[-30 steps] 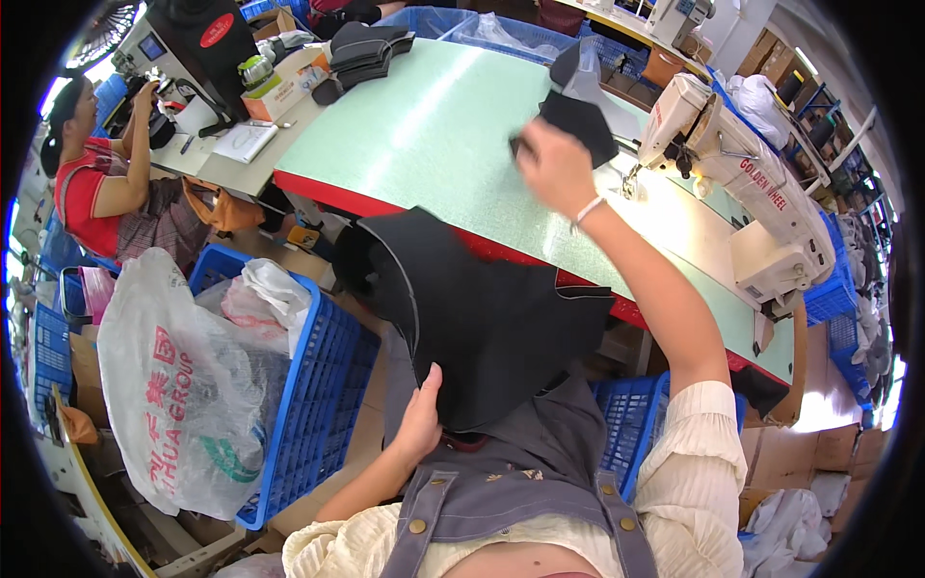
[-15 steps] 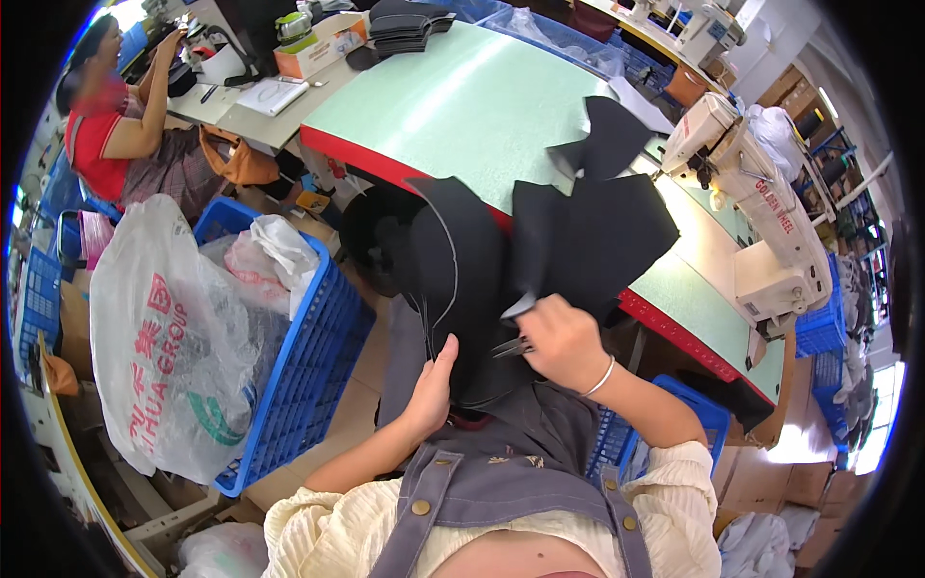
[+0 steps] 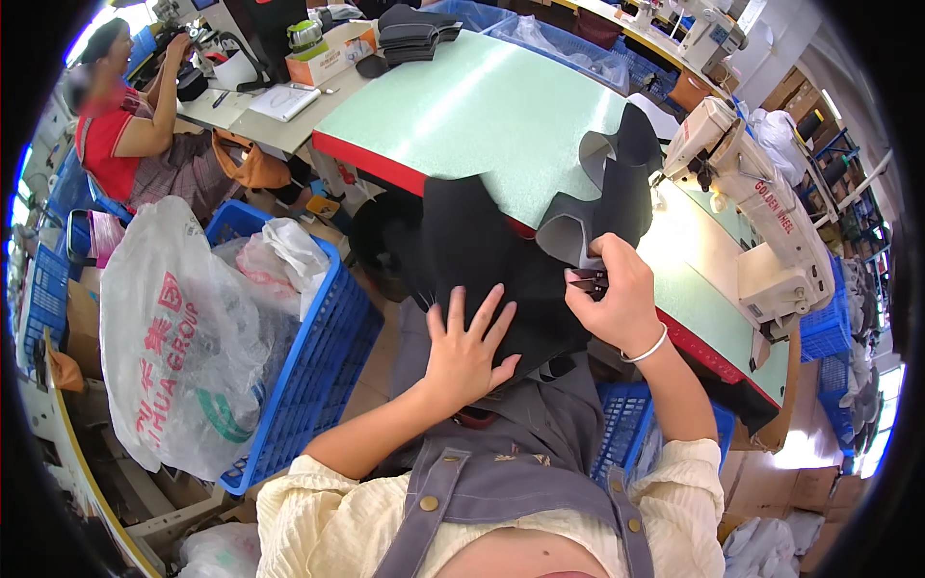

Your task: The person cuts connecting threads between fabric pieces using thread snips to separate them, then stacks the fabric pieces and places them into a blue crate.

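Observation:
A black fabric piece (image 3: 467,226) drapes over my lap and up against the table's red edge. My left hand (image 3: 464,354) lies flat on it with the fingers spread. In my right hand (image 3: 621,301) is a pair of small dark thread snips (image 3: 590,282), partly hidden by the fingers. Those fingers are by the curled grey-lined edge of another black piece (image 3: 624,197), which rests on the table's right side; whether they also pinch that edge I cannot tell.
The pale green table (image 3: 462,106) has a sewing machine (image 3: 761,212) on its right. Blue crate (image 3: 308,371) with plastic bags (image 3: 183,337) stands left; another blue crate (image 3: 621,429) sits below the table. Stacked black pieces (image 3: 414,34) lie at the back. A person (image 3: 120,144) sits at far left.
My left hand has gone from the fabric's left edge to lying flat on top. My right hand, with the snips, has moved up and right. The black pieces have shifted and curled.

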`<action>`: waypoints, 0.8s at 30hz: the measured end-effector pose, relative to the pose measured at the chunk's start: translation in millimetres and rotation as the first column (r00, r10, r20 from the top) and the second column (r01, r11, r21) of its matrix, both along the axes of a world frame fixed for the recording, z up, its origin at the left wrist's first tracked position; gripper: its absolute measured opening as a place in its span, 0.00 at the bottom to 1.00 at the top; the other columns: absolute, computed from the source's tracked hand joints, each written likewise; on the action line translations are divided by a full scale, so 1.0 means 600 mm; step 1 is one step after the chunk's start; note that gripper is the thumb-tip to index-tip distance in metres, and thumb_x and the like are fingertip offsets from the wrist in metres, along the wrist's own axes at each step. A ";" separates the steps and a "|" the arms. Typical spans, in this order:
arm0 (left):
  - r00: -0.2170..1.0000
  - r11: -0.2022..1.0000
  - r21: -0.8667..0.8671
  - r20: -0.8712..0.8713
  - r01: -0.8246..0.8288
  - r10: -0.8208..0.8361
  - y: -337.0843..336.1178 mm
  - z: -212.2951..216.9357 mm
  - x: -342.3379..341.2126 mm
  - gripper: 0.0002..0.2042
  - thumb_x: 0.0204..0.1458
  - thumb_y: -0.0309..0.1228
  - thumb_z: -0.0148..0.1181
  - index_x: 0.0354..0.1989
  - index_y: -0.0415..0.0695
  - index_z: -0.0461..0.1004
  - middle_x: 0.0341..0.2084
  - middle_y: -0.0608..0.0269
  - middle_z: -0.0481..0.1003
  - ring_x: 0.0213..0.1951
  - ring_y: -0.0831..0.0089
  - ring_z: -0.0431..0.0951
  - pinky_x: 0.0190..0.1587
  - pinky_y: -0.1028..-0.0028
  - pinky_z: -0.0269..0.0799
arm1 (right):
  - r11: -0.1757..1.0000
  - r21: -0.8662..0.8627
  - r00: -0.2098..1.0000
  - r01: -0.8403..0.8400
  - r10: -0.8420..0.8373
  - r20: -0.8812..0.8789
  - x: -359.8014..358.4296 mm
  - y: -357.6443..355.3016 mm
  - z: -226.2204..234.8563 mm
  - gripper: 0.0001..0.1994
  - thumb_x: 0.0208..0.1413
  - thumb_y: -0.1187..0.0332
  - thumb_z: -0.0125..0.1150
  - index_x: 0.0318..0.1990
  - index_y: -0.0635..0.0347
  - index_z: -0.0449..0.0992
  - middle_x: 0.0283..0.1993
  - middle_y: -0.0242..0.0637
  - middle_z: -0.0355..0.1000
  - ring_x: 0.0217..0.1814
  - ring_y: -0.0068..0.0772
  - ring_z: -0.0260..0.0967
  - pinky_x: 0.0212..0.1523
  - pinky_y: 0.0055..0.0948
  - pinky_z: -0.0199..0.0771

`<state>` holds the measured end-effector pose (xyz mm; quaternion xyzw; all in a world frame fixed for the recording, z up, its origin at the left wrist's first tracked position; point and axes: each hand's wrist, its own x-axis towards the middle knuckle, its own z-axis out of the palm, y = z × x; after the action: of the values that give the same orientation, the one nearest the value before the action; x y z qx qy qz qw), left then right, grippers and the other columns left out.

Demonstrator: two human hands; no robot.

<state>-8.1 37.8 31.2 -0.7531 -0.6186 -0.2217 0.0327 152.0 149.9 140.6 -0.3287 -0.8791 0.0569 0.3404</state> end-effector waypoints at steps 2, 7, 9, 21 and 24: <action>0.999 0.999 -0.026 -0.027 -0.026 0.026 0.002 0.000 0.000 0.31 0.43 0.50 0.56 0.57 0.50 0.64 0.60 0.54 0.55 0.53 0.44 0.61 0.53 0.43 0.53 | 0.998 0.000 0.998 0.063 -0.063 0.013 -0.001 0.009 0.002 0.12 0.35 0.76 0.60 0.31 0.60 0.66 0.25 0.40 0.65 0.28 0.45 0.66 0.28 0.37 0.66; 0.987 0.998 -0.036 -0.156 -0.049 0.043 0.007 0.007 0.027 0.30 0.43 0.52 0.54 0.56 0.53 0.66 0.60 0.51 0.56 0.43 0.38 0.68 0.54 0.40 0.49 | 0.939 0.232 0.944 0.254 -0.294 0.153 -0.020 0.106 0.049 0.10 0.40 0.65 0.60 0.30 0.57 0.69 0.26 0.40 0.70 0.30 0.46 0.69 0.31 0.41 0.69; 0.982 1.000 -0.012 -0.187 -0.024 0.021 0.006 0.004 0.028 0.30 0.43 0.52 0.54 0.55 0.53 0.66 0.59 0.50 0.56 0.41 0.38 0.69 0.55 0.40 0.48 | 0.862 0.314 0.916 0.398 -0.356 -0.183 -0.040 0.150 0.101 0.11 0.47 0.62 0.58 0.22 0.59 0.71 0.20 0.44 0.70 0.23 0.47 0.69 0.24 0.39 0.67; -0.519 0.765 0.042 0.758 0.643 0.395 -0.025 0.000 -0.026 0.16 0.45 0.28 0.55 0.44 0.38 0.69 0.34 0.56 0.74 0.39 0.64 0.74 0.41 0.70 0.69 | 0.948 0.199 0.968 -0.249 0.234 0.092 -0.034 -0.121 -0.059 0.18 0.34 0.69 0.55 0.37 0.69 0.73 0.20 0.32 0.61 0.21 0.26 0.61 0.19 0.22 0.62; -0.744 0.791 0.198 0.526 0.578 0.412 -0.033 0.042 -0.029 0.18 0.49 0.26 0.55 0.49 0.37 0.65 0.42 0.57 0.71 0.43 0.67 0.72 0.46 0.71 0.67 | 0.967 0.128 0.971 -0.220 0.204 0.124 -0.035 -0.137 -0.087 0.19 0.35 0.69 0.55 0.39 0.70 0.72 0.22 0.32 0.62 0.23 0.25 0.62 0.19 0.21 0.62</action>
<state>-25.3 18.0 56.4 -0.0920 -0.1019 -0.5813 -0.8020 130.8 67.6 88.5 -0.2105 -0.9286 0.0127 0.3055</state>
